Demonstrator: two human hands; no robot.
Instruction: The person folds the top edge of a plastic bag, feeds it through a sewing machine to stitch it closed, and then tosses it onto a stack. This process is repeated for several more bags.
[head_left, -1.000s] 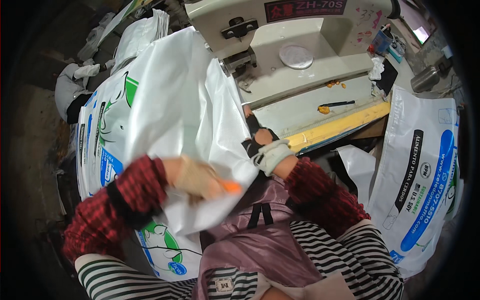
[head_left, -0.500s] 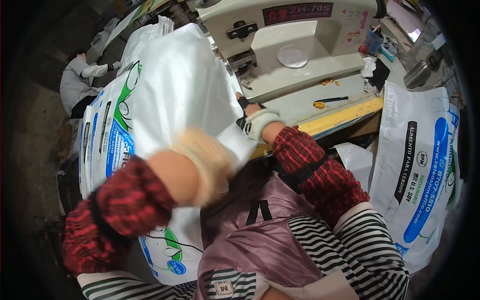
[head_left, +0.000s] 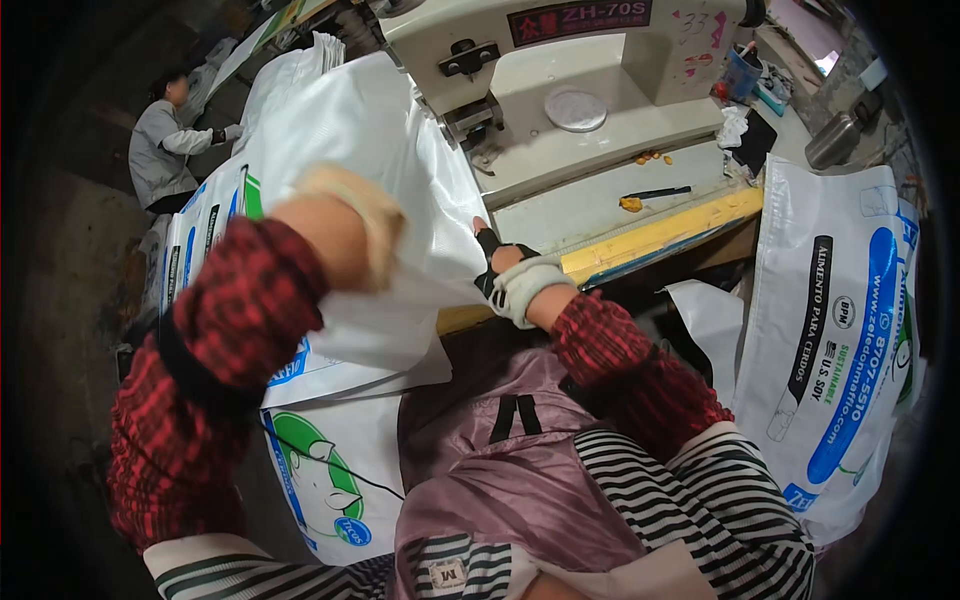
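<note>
A large white woven plastic sack [head_left: 350, 120] lies spread to the left of a sewing machine [head_left: 540, 90], its right edge running along the machine bed. At that edge my right hand [head_left: 505, 268], in a black fingerless glove with a pale cuff, grips the sack, one fingertip lying along the margin. Over the sack's middle hangs my left hand [head_left: 355, 225], smeared by motion, its fingers hidden behind the wrist and cuff. Below it lies a stack of printed sacks [head_left: 340, 375], with a green and blue pig print showing on a lower sack [head_left: 325, 470].
More printed sacks [head_left: 830, 340] hang at the right of the table. On the machine table's yellow edge [head_left: 660, 235] sits a black-handled tool [head_left: 655, 193]. A blue cup [head_left: 740, 75] and metal flask [head_left: 835, 145] stand farther back. Another person [head_left: 165, 145] works at far left.
My left hand has swung up and away over the sack, leaving the lower printed sacks in better view. My right hand has come slightly lower along the sack's edge.
</note>
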